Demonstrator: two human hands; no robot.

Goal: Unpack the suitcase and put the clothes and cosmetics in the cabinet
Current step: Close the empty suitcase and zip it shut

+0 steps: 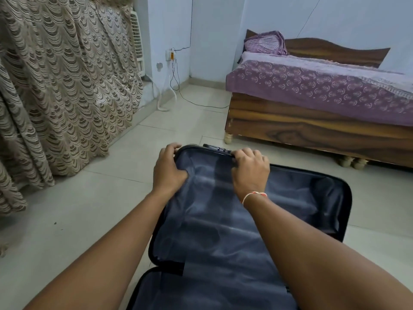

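A dark suitcase (301, 198) lies open on the tiled floor in front of me, its two halves lined with shiny dark grey fabric. No clothes or cosmetics show inside it. My left hand (167, 168) grips the far left corner of the far half's rim. My right hand (250, 171), with a thin thread band at the wrist, holds the same far rim beside the lock. Both forearms reach across the lining. The near half (201, 291) runs out of view at the bottom. No cabinet is in view.
A wooden bed (312, 126) with a purple patterned cover stands at the right, close to the suitcase. A beige patterned curtain (55, 97) hangs at the left. Cables (178, 90) trail from a wall socket across the floor at the far wall.
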